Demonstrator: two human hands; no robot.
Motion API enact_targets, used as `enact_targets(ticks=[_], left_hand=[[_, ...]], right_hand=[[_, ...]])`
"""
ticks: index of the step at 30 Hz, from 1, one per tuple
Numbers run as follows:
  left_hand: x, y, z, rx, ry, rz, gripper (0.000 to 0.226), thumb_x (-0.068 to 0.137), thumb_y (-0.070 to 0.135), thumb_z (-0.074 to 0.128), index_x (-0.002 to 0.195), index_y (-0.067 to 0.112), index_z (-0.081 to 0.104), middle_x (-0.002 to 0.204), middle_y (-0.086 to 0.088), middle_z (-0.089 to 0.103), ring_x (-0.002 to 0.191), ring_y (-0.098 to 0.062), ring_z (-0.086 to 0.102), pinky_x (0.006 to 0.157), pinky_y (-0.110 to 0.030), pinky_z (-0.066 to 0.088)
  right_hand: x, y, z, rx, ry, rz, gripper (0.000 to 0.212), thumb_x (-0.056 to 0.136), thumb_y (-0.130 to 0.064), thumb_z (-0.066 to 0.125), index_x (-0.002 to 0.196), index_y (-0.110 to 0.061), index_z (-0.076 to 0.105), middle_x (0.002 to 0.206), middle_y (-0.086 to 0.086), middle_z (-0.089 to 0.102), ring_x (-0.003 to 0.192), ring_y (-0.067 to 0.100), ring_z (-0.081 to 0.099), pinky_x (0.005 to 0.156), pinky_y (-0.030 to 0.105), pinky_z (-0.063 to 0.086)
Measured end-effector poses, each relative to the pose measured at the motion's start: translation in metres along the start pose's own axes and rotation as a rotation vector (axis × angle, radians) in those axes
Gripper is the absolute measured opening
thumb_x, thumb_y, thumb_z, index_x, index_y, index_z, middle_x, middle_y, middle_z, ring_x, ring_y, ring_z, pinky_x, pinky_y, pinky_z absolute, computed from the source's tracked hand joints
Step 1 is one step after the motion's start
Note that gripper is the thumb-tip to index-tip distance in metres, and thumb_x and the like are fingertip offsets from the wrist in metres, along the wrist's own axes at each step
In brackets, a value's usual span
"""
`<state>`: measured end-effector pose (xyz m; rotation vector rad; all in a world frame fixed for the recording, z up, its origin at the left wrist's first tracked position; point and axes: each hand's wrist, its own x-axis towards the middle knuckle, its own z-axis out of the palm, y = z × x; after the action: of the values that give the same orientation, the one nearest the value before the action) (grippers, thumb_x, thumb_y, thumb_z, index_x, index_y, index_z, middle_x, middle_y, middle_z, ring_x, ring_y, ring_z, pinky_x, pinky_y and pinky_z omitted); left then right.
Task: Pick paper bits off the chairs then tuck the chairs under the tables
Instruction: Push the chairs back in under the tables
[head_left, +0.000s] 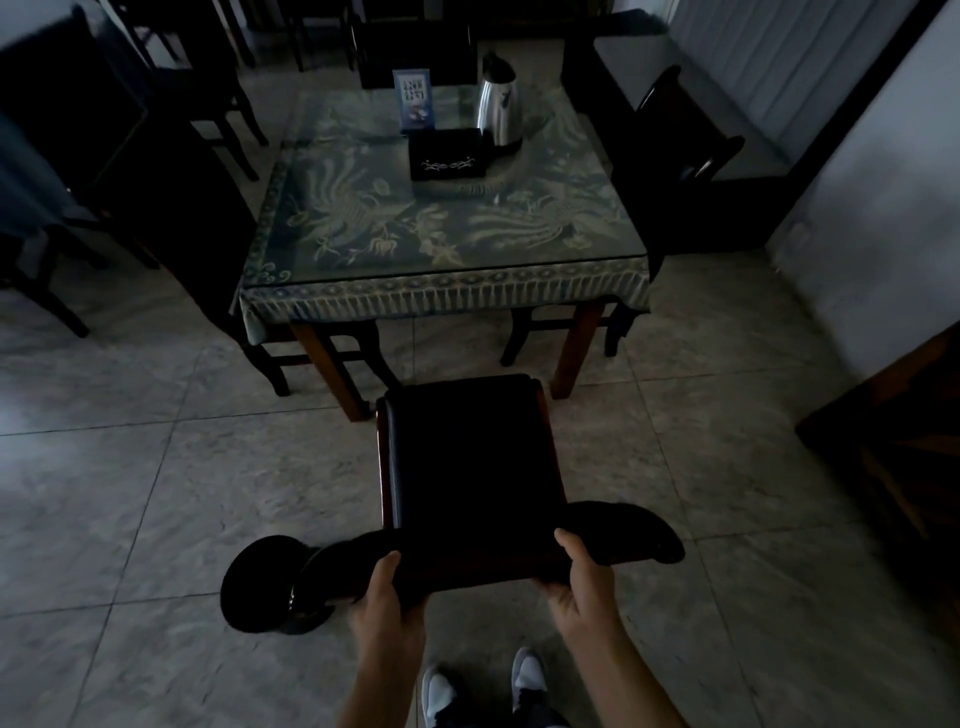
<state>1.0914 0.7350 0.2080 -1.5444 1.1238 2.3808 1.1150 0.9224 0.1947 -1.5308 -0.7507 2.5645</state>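
Dim tiled floor (156, 493); left hand (382, 597), right hand (579, 577) gripping chair (462, 457) backrest.

Two hands (384, 597), one kettle (497, 106), one table (441, 291)

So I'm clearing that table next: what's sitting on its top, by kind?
Kettle: 1
Black box: 1
Sign card: 1
Total: 3 on the table.
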Motion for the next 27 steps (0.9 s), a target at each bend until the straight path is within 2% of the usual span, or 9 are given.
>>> enact_targets(ticks=[5, 8, 11, 15, 17, 19, 22, 27], left_hand=[[0.012, 0.015, 0.025, 0.023, 0.016, -0.011, 0.024, 0.087, 0.009, 0.067, 0.11, 0.009, 0.06, 0.115, -0.017, 0.064, 0.106, -0.03, 0.063, 0.079, -0.043, 0.054], [0.022, 0.022, 0.041, 0.045, 0.008, -0.028, 0.021, 0.086, 0.009, 0.068, 0.106, 0.008, 0.061, 0.115, -0.017, 0.066, 0.108, -0.031, 0.064, 0.074, -0.04, 0.054], [0.034, 0.031, 0.063, 0.027, -0.011, -0.007, 0.034, 0.087, 0.008, 0.067, 0.119, 0.006, 0.057, 0.117, -0.019, 0.065, 0.109, -0.033, 0.064, 0.069, -0.04, 0.054], [0.05, 0.047, 0.094, 0.029, -0.035, 0.0, 0.046, 0.087, 0.009, 0.067, 0.13, 0.005, 0.05, 0.122, -0.021, 0.062, 0.108, -0.033, 0.064, 0.071, -0.04, 0.055], [0.06, 0.055, 0.11, 0.057, -0.053, -0.01, 0.039, 0.088, 0.01, 0.066, 0.124, 0.003, 0.054, 0.121, -0.022, 0.062, 0.108, -0.035, 0.064, 0.075, -0.041, 0.055], [0.067, 0.061, 0.124, 0.09, -0.057, -0.013, 0.033, 0.089, 0.012, 0.066, 0.119, 0.002, 0.056, 0.119, -0.021, 0.063, 0.108, -0.034, 0.064, 0.077, -0.04, 0.056], [0.079, 0.069, 0.144, 0.087, -0.086, 0.006, 0.024, 0.089, 0.012, 0.065, 0.112, 0.006, 0.059, 0.115, -0.018, 0.065, 0.104, -0.03, 0.065, 0.071, -0.036, 0.055], [0.098, 0.08, 0.179, 0.099, -0.074, 0.021, 0.031, 0.088, 0.015, 0.067, 0.116, 0.007, 0.057, 0.112, -0.014, 0.065, 0.104, -0.027, 0.064, 0.076, -0.038, 0.056]], right_hand=[[0.015, -0.004, 0.024, 0.012, -0.001, -0.008, 0.042, 0.087, -0.003, 0.066, 0.128, -0.007, 0.058, 0.118, 0.021, 0.067, 0.1, 0.034, 0.066, 0.072, 0.043, 0.055], [0.027, -0.009, 0.041, 0.012, 0.012, -0.01, 0.04, 0.086, -0.003, 0.066, 0.126, -0.005, 0.059, 0.116, 0.021, 0.067, 0.101, 0.035, 0.066, 0.075, 0.045, 0.054], [0.04, -0.019, 0.062, -0.021, 0.003, -0.024, 0.034, 0.087, -0.006, 0.066, 0.121, -0.005, 0.06, 0.112, 0.02, 0.068, 0.094, 0.034, 0.067, 0.07, 0.045, 0.052], [0.06, -0.03, 0.094, -0.046, 0.005, -0.013, 0.041, 0.088, -0.008, 0.066, 0.128, -0.005, 0.056, 0.12, 0.021, 0.065, 0.107, 0.039, 0.064, 0.059, 0.04, 0.055], [0.071, -0.035, 0.111, -0.055, 0.015, -0.008, 0.044, 0.088, -0.007, 0.067, 0.129, -0.008, 0.054, 0.122, 0.02, 0.064, 0.108, 0.038, 0.063, 0.058, 0.04, 0.056], [0.081, -0.041, 0.126, -0.053, 0.026, 0.006, 0.044, 0.087, -0.007, 0.068, 0.129, -0.01, 0.055, 0.12, 0.018, 0.065, 0.103, 0.036, 0.065, 0.065, 0.043, 0.056], [0.097, -0.05, 0.147, -0.067, 0.031, -0.007, 0.044, 0.087, -0.009, 0.069, 0.129, -0.011, 0.055, 0.118, 0.016, 0.066, 0.099, 0.034, 0.066, 0.063, 0.043, 0.058], [0.119, -0.065, 0.181, -0.082, 0.021, -0.025, 0.044, 0.087, -0.01, 0.07, 0.128, -0.01, 0.054, 0.119, 0.016, 0.065, 0.099, 0.033, 0.065, 0.06, 0.044, 0.058]])
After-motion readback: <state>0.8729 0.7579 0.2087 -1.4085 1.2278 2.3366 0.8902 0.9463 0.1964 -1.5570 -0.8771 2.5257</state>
